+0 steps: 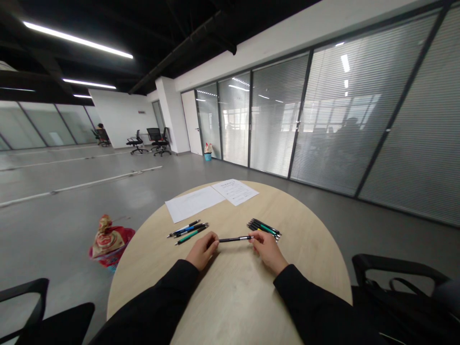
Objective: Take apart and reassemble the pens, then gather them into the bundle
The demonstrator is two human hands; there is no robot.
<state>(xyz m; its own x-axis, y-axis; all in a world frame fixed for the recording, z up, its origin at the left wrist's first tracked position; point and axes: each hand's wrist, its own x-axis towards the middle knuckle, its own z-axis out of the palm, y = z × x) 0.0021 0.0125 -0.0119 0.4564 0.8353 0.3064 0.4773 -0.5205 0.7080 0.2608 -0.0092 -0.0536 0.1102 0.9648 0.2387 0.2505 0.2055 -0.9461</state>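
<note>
Now L hand (201,251), R hand (268,252) pinch black pen (235,238); blue bin (207,156) w/ bag (207,148) far off.

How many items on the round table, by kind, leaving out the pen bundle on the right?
Rectangular white paper sheets: 2
Slim blue, black and green pens lying loose: 3
Slim black pen between left hand and right hand: 1
Total: 6
</note>
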